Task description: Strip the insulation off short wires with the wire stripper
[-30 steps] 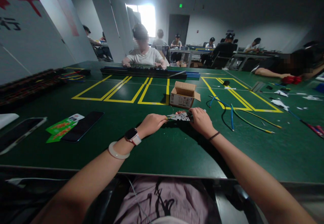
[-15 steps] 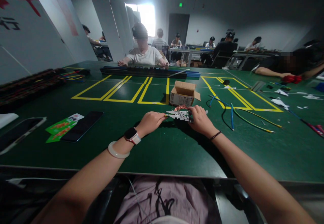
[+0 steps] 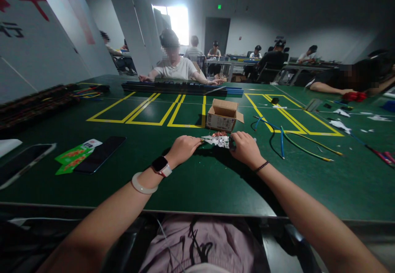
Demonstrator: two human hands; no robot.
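My right hand (image 3: 246,147) is closed around the handles of a silver wire stripper (image 3: 219,141), whose jaws point left. At the jaw tips, my left hand (image 3: 184,147) pinches the end of a small yellowish wire (image 3: 202,140); most of it is hidden by the fingers. Just behind the tool lies a bunch of bare copper strands (image 3: 219,133). An open cardboard box (image 3: 220,121) stands on the green table (image 3: 185,186) beyond my hands.
Blue cables (image 3: 282,143) and a green-yellow cable (image 3: 304,145) lie to the right. Phones (image 3: 101,154) and green packets (image 3: 74,153) lie at the left. Dark trunking (image 3: 173,88) crosses the table before a seated person (image 3: 177,65). Another person's arm (image 3: 328,88) rests at far right.
The stripper's jaws have drawn closer together at the wire. Both my hands stay in nearly the same place. The person opposite has spread their arms further to the sides.
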